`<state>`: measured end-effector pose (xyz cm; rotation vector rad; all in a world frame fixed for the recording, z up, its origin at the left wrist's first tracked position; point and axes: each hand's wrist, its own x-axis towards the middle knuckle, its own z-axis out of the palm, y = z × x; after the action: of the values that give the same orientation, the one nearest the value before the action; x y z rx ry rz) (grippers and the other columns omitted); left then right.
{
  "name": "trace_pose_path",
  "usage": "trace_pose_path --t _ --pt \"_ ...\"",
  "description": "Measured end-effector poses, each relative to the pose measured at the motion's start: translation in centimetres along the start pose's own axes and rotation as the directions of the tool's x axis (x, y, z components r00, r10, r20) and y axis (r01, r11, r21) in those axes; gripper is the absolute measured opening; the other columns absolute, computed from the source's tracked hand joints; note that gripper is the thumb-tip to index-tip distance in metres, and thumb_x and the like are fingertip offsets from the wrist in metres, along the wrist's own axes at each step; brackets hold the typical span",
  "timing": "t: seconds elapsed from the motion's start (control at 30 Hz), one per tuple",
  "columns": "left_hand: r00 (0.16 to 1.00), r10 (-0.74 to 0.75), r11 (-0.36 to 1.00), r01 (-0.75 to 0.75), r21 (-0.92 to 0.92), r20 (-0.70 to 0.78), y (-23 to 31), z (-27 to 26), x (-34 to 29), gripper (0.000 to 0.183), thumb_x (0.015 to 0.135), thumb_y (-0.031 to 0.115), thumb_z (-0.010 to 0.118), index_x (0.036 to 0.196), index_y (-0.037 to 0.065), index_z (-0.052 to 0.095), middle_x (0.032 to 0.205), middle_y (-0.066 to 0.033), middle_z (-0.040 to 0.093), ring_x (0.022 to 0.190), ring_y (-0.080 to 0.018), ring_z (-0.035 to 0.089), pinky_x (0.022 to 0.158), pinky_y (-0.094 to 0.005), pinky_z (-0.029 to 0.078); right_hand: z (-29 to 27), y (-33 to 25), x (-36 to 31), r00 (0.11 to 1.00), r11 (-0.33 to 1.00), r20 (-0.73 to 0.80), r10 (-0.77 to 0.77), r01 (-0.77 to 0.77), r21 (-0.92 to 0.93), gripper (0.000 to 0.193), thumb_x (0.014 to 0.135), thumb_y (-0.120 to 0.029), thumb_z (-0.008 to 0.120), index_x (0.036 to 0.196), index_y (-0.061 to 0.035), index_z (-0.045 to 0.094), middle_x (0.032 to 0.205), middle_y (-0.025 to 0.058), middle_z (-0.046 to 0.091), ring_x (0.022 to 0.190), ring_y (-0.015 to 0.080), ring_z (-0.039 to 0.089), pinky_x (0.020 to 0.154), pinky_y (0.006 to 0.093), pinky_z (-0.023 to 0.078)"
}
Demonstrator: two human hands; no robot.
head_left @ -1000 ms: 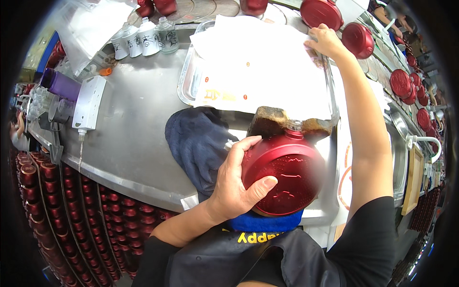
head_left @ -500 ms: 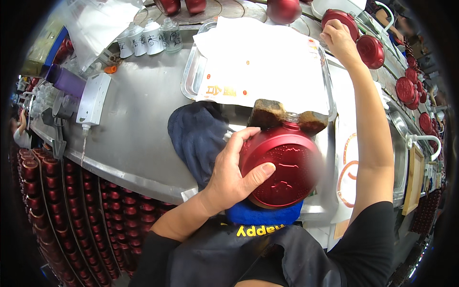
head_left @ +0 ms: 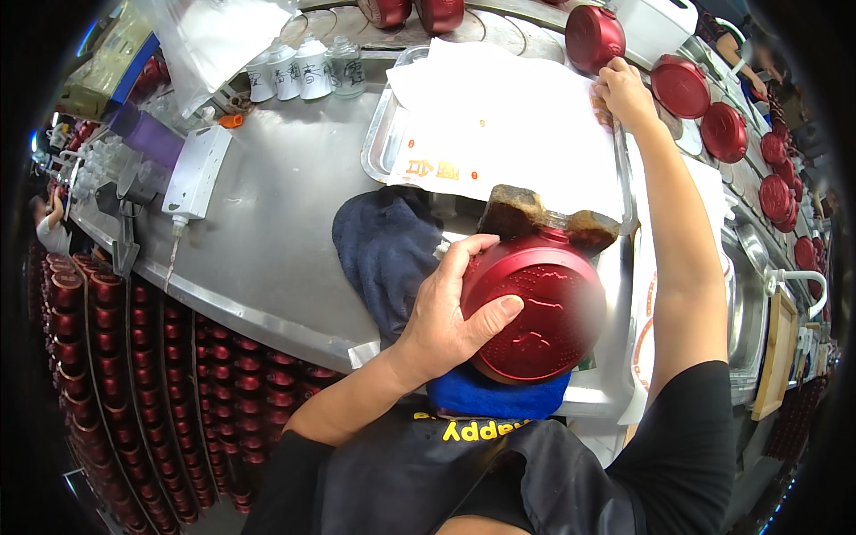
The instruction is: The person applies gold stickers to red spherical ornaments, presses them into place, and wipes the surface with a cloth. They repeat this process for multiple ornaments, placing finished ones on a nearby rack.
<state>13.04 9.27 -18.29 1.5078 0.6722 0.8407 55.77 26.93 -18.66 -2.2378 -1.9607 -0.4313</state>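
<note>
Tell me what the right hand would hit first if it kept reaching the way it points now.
Probably the round red lid just beyond the right hand, which rests at the far edge of the white paper in the metal tray. Depth is unclear.

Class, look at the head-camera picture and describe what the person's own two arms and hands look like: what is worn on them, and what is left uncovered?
Both forearms are bare from the elbow down. The left hand and the right hand wear no gloves, and no rings, watch or bands can be seen. Short black sleeves cover the upper arms, part of a black top with yellow lettering on the chest.
</note>
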Motion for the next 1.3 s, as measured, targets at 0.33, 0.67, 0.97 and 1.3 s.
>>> trace_pose_path --t 0.33,0.67,0.97,1.3 --pt "1.000 -0.024 0.998 0.025 -0.052 0.010 0.2 -0.2 0.0 0.065 0.095 0.037 0.074 0.138 -0.004 0.048 0.120 -0.0217 0.066 0.112 -0.0259 0.065 0.099 -0.0368 0.050 -6.8 -1.3 -3.9 0.830 0.937 -0.525 -0.189 0.312 0.156 0.015 0.093 -0.021 0.071 0.098 -0.0068 0.071 0.107 0.0081 0.063 0.103 0.0302 0.064 0.080 0.0421 0.053" --pt "0.995 -0.091 0.992 0.095 -0.078 0.046 0.8 -0.3 -0.3 0.054 0.103 0.028 0.064 0.144 -0.002 0.044 0.132 -0.0109 0.060 0.121 -0.0150 0.056 0.105 -0.0306 0.044 -3.8 -6.1 -8.6 1.000 0.981 0.009 -0.019 0.017 0.195 0.012 0.092 -0.014 0.072 0.092 -0.0022 0.069 0.110 0.0144 0.061 0.106 0.0335 0.059 0.095 0.0410 0.047" --pt "0.999 0.017 1.000 -0.016 0.007 -0.041 0.2 -0.1 0.5 0.062 0.099 0.044 0.068 0.135 -0.005 0.054 0.113 -0.0218 0.069 0.106 -0.0265 0.068 0.095 -0.0368 0.052 -19.6 -7.6 -17.8 0.934 0.824 -0.205 -0.292 0.354 0.442 0.014 0.097 -0.013 0.068 0.089 -0.0028 0.061 0.118 0.0105 0.062 0.104 0.0239 0.064 0.091 0.0373 0.050" --pt "0.962 0.264 0.891 -0.215 0.401 -0.071 0.9 0.7 -3.2 0.083 0.101 0.049 0.062 0.151 -0.010 0.033 0.142 -0.0348 0.044 0.132 -0.0466 0.045 0.115 -0.0499 0.033 -21.5 -17.1 -23.1 0.928 0.558 -0.134 -0.348 0.320 0.765 0.014 0.089 -0.003 0.071 0.090 -0.0002 0.058 0.110 0.0128 0.059 0.100 0.0304 0.062 0.085 0.0381 0.051"
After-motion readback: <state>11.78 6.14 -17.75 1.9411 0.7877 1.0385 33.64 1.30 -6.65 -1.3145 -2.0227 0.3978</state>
